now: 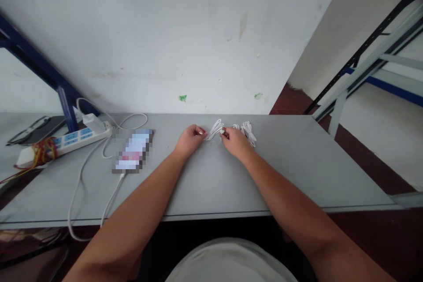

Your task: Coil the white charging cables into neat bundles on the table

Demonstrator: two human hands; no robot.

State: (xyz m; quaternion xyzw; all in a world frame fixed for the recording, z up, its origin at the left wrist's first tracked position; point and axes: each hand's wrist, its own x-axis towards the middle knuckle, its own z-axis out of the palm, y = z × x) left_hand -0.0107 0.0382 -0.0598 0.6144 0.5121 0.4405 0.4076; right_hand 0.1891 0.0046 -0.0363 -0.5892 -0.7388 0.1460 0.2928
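Note:
Between my two hands a white cable (214, 129), folded into a narrow bundle, is held just above the grey table. My left hand (191, 142) pinches its left side, thumb and fingers pressed together. At the other side my right hand (235, 142) is closed on the cable near a small white end piece, which looks like a plug. Just behind and right of my right hand lie more bundled white cables (248, 133), partly hidden by that hand. A thin loose strand shows on the tabletop below the held bundle.
A phone (134, 150), its screen lit and blurred, lies at left with a white cord plugged in. Beyond it are a power strip (71, 141) with a white charger (93, 123), and eyeglasses (29, 130) on a dark flat item. The table (211, 189) meets a wall behind.

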